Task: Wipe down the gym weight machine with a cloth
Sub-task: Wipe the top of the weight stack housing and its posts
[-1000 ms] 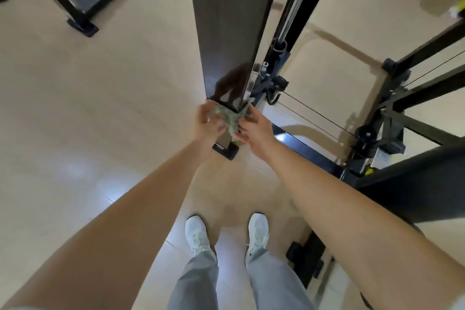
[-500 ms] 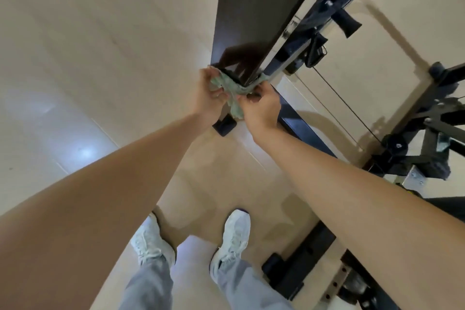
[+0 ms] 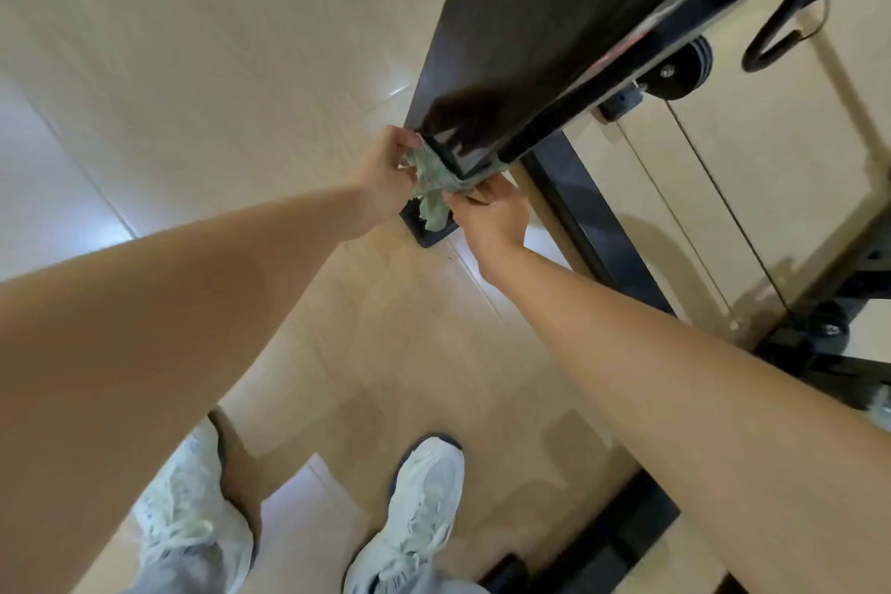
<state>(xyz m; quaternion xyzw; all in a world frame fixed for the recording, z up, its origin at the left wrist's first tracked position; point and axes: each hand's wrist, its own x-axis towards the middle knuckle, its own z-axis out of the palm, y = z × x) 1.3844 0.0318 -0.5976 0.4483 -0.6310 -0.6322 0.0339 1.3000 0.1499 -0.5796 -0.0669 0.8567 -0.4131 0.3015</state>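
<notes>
Pinching cloth (image 3: 430,188), L hand (image 3: 385,176), R hand (image 3: 492,215), against post (image 3: 530,15)

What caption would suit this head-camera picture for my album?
Left hand and right hand hold a green cloth against the bottom edge of the weight machine's dark upright panel.

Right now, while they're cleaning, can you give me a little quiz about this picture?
1. True or false: only the right hand grips the green cloth.
2. The cloth is pulled against: A) the dark machine panel, B) a dumbbell, C) a bottle.
3. What colour are the shoes?
Key: 1 false, the left hand grips it too; 2 A; 3 white.
</notes>
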